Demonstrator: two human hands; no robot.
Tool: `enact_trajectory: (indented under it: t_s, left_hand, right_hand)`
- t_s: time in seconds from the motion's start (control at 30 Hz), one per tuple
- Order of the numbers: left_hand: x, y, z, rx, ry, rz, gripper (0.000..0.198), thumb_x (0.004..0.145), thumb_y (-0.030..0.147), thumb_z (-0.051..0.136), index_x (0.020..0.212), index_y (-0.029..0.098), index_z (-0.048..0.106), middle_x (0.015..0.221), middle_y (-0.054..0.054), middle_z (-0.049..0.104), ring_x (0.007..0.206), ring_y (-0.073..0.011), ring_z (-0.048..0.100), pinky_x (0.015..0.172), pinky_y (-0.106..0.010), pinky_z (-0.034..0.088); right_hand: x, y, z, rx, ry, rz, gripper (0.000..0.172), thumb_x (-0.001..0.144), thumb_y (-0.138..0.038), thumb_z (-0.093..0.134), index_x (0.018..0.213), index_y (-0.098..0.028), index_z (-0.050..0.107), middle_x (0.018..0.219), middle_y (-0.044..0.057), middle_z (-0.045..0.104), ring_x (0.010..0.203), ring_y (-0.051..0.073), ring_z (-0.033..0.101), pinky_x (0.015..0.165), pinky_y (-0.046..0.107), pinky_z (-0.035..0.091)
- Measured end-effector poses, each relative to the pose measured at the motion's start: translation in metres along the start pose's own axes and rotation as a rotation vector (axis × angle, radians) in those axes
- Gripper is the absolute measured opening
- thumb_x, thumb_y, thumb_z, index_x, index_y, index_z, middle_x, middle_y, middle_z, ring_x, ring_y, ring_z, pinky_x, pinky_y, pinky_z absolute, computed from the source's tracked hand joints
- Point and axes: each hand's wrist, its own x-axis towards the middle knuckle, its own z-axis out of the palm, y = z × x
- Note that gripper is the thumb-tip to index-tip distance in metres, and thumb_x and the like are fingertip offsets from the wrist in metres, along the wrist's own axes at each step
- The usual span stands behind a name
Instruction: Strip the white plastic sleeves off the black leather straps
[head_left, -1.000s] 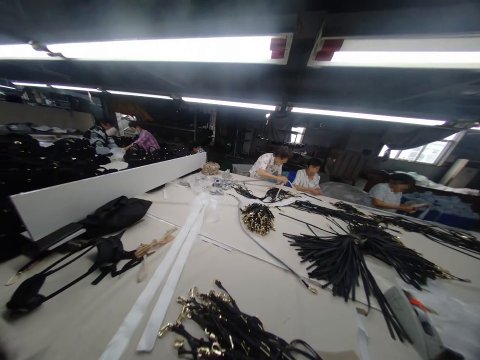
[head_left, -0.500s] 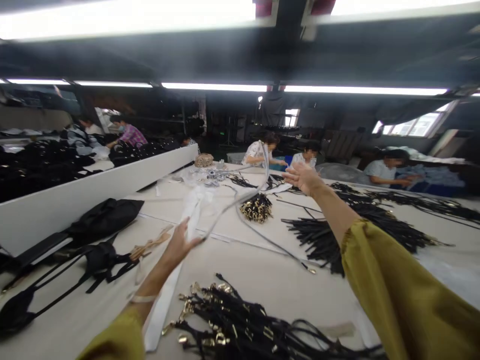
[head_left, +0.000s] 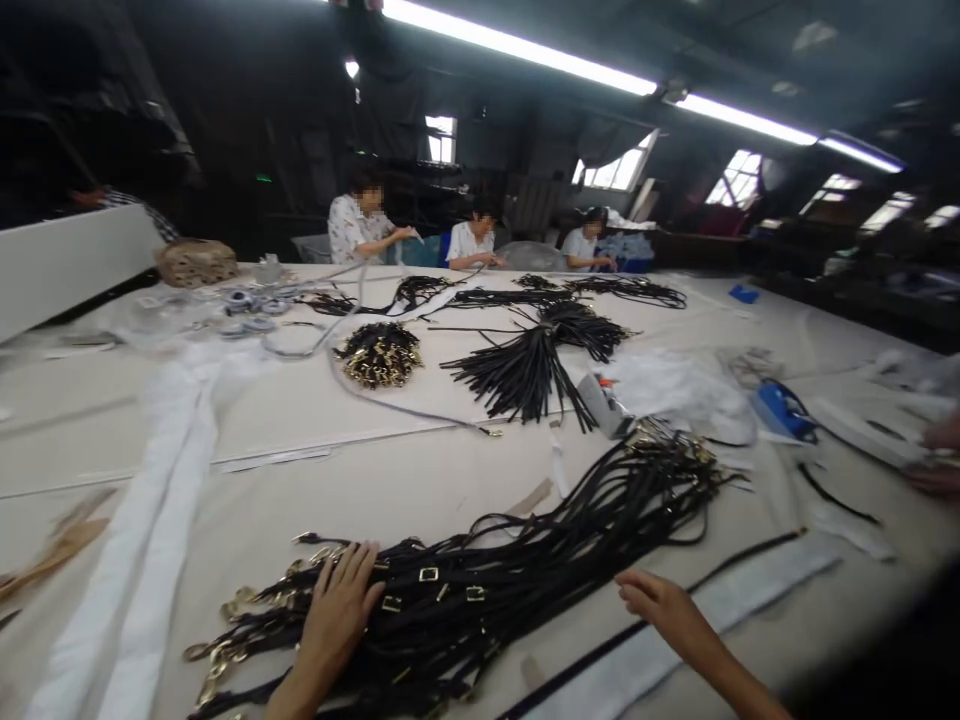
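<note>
A big bundle of thin black straps with gold buckles (head_left: 480, 570) lies across the near part of the cloth-covered table (head_left: 390, 480). My left hand (head_left: 339, 610) rests flat on the buckle end of the bundle, fingers stretched out. My right hand (head_left: 660, 605) hovers open at the right edge of the same bundle, just above a single black strap (head_left: 750, 548) and a white band (head_left: 675, 640). Neither hand grips anything.
Further back lie another fan of black straps (head_left: 525, 370), a heap of gold clasps (head_left: 379, 355), a grey strap (head_left: 390, 405) and long white bands (head_left: 157, 500). A blue tool (head_left: 780, 410) sits at right. Three people work at the far end; someone's hand (head_left: 937, 455) shows at right.
The view has swung down and to the right. Both my hands dropped from the raised grey strap, which now lies on the table, onto the near bundle of black straps.
</note>
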Motion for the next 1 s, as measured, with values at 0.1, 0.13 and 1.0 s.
enact_trajectory:
  t_s: [0.1,0.13,1.0]
  left_hand:
    - [0.004,-0.004,-0.004,0.043,-0.003,0.029,0.041,0.089,0.032,0.048,0.127,0.025,0.062,0.133,-0.006,0.062,0.13,-0.0283,0.05,0.112,-0.05,0.034]
    - [0.007,-0.004,-0.009,0.056,-0.017,0.031,0.041,0.089,0.032,0.047,0.125,0.024,0.063,0.13,-0.007,0.064,0.128,-0.0282,0.052,0.111,-0.049,0.035]
    - [0.051,0.187,0.03,0.038,0.057,0.136,0.049,0.089,0.021,0.037,0.134,0.021,0.056,0.144,-0.008,0.05,0.132,-0.0237,0.049,0.107,-0.042,0.044]
  right_hand:
    - [-0.011,0.005,-0.011,-0.036,0.067,-0.043,0.023,0.078,-0.043,0.059,0.083,-0.027,0.075,0.083,0.004,0.073,0.082,0.031,0.068,0.08,0.044,0.053]
    - [-0.01,0.001,-0.009,-0.062,0.089,-0.098,0.022,0.08,-0.041,0.059,0.085,-0.026,0.075,0.087,0.005,0.074,0.087,0.03,0.067,0.084,0.044,0.052]
    - [0.089,-0.067,0.093,-0.756,-0.272,-0.935,0.023,0.077,-0.019,0.057,0.099,-0.016,0.059,0.091,0.007,0.07,0.084,0.023,0.063,0.076,0.033,0.049]
